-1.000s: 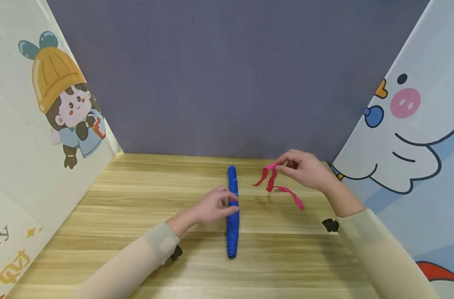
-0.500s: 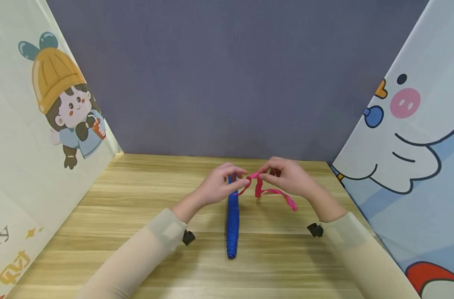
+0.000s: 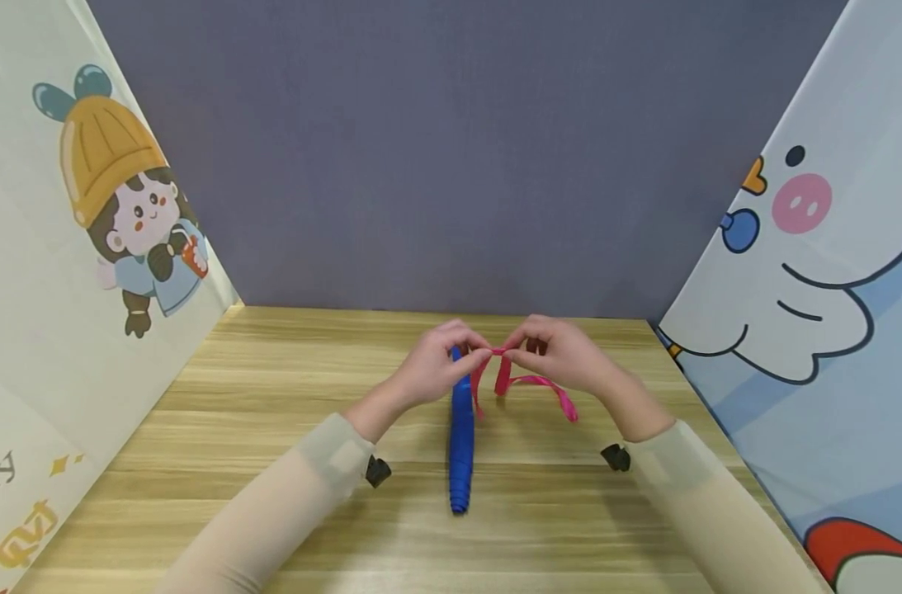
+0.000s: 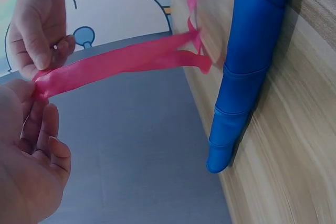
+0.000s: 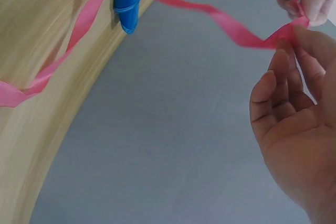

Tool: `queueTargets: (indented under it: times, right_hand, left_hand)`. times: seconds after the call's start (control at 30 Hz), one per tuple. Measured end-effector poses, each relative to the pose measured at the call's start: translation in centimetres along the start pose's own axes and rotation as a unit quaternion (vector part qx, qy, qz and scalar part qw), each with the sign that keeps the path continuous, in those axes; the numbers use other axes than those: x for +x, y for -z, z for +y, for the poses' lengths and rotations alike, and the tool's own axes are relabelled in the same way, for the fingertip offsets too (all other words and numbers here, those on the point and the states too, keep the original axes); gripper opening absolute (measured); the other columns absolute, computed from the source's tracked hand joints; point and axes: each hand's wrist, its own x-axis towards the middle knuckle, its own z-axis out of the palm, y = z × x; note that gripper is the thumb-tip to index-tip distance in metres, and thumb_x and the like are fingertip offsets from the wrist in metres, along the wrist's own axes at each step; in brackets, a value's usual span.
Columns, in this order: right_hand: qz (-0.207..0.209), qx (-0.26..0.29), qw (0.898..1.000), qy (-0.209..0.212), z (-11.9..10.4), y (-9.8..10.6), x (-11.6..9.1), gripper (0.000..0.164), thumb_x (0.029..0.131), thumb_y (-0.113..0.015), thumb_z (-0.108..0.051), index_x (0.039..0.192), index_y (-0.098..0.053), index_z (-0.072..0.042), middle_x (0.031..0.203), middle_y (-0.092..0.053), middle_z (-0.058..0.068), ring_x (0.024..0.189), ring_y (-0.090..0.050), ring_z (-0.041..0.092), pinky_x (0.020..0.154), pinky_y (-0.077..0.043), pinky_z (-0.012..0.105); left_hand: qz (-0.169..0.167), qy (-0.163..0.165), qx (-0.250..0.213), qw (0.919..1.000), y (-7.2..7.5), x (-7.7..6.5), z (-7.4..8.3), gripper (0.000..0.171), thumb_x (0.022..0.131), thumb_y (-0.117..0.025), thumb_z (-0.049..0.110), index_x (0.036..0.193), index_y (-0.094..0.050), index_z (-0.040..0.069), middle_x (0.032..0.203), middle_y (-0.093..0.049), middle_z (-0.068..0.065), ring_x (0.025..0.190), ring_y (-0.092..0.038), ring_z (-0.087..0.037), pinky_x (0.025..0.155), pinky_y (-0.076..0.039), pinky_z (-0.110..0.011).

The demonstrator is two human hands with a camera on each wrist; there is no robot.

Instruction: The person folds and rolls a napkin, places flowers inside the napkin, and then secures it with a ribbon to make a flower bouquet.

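A pink ribbon (image 3: pixel 502 375) is pinched by both hands a short way apart, above the far half of the table. My left hand (image 3: pixel 436 363) holds it between thumb and index finger, over the far end of a long blue roll. Just to the right, my right hand (image 3: pixel 558 355) pinches the same stretch of ribbon. Two lengths of ribbon (image 4: pixel 115 69) hang below the fingers, and a twisted tail trails off to the right. The blue roll (image 3: pixel 461 445) has wrapped layers and tapered ends, and lies lengthwise on the table with its far part partly behind my left hand.
The wood-grain table (image 3: pixel 272 363) ends at a grey back panel (image 3: pixel 451 165). White panels with cartoon prints stand on the left (image 3: pixel 20 247) and right (image 3: pixel 859 330). Small black devices (image 3: pixel 378 472) show at both wrists.
My right hand has carried the ribbon left toward the blue roll. My left hand has moved up and away from the roll's middle and now pinches the ribbon too.
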Motion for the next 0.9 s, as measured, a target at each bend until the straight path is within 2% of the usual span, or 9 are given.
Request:
queueTargets:
  times: [0.13, 0.33, 0.47, 0.63, 0.77, 0.9]
  right_hand:
    - [-0.001, 0.012, 1.000, -0.003, 0.3, -0.5, 0.1, 0.004, 0.102, -0.080, -0.016, 0.105, -0.081, -0.014, 0.100, -0.068, 0.001, 0.080, -0.060, 0.020, 0.067, -0.052, 0.028]
    - [-0.015, 0.094, 0.995, -0.041, 0.8, -1.3, 0.2, 0.006, 0.104, -0.076, -0.015, 0.102, -0.077, -0.010, 0.101, -0.077, 0.003, 0.092, -0.070, 0.022, 0.082, -0.059, 0.034]
    - [-0.024, 0.143, 0.988, -0.060, 1.0, -1.8, 0.2, 0.006, 0.106, -0.074, -0.014, 0.104, -0.074, -0.008, 0.096, -0.077, 0.007, 0.090, -0.073, 0.024, 0.080, -0.059, 0.032]
    - [-0.030, 0.191, 0.979, -0.064, 1.1, -2.2, 0.1, 0.009, 0.110, -0.067, -0.011, 0.113, -0.070, -0.004, 0.095, -0.075, 0.014, 0.085, -0.076, 0.023, 0.073, -0.062, 0.031]
    - [-0.030, 0.213, 0.974, -0.075, 1.0, -2.3, -0.1, 0.012, 0.112, -0.065, -0.016, 0.117, -0.070, -0.007, 0.091, -0.069, 0.013, 0.067, -0.065, 0.017, 0.058, -0.054, 0.031]
    - [-0.020, 0.198, 0.978, -0.067, 1.0, -2.4, 0.0, 0.013, 0.111, -0.067, -0.017, 0.118, -0.074, -0.009, 0.092, -0.068, 0.007, 0.066, -0.052, 0.014, 0.058, -0.044, 0.027]
  left_hand:
    - [0.012, -0.005, 0.000, 0.9999, 0.2, -0.2, -0.1, 0.013, 0.109, -0.072, 0.022, 0.110, -0.081, 0.013, 0.100, -0.069, 0.001, 0.086, -0.058, -0.012, 0.075, -0.047, -0.027]
    - [0.023, -0.023, 0.003, 0.9995, 0.4, -0.3, -0.4, 0.011, 0.108, -0.073, 0.019, 0.108, -0.081, 0.012, 0.098, -0.069, 0.000, 0.086, -0.059, -0.012, 0.074, -0.046, -0.026]
    - [0.027, -0.025, 0.001, 0.9993, 0.4, -0.3, -0.7, 0.010, 0.107, -0.073, 0.019, 0.107, -0.081, 0.011, 0.098, -0.070, 0.000, 0.087, -0.060, -0.011, 0.073, -0.046, -0.026]
    - [0.031, -0.019, -0.001, 0.9993, 0.6, -0.5, -0.9, 0.011, 0.108, -0.072, 0.018, 0.107, -0.080, 0.011, 0.097, -0.069, 0.000, 0.088, -0.060, -0.012, 0.074, -0.046, -0.026]
    - [0.035, -0.015, -0.003, 0.9993, 0.8, -0.6, -1.0, 0.011, 0.108, -0.072, 0.019, 0.107, -0.080, 0.011, 0.098, -0.069, 0.000, 0.088, -0.060, -0.012, 0.074, -0.046, -0.026]
    - [0.040, -0.015, -0.005, 0.9991, 1.1, -0.8, -1.1, 0.011, 0.109, -0.072, 0.019, 0.107, -0.080, 0.011, 0.098, -0.069, -0.001, 0.088, -0.059, -0.012, 0.074, -0.046, -0.027]
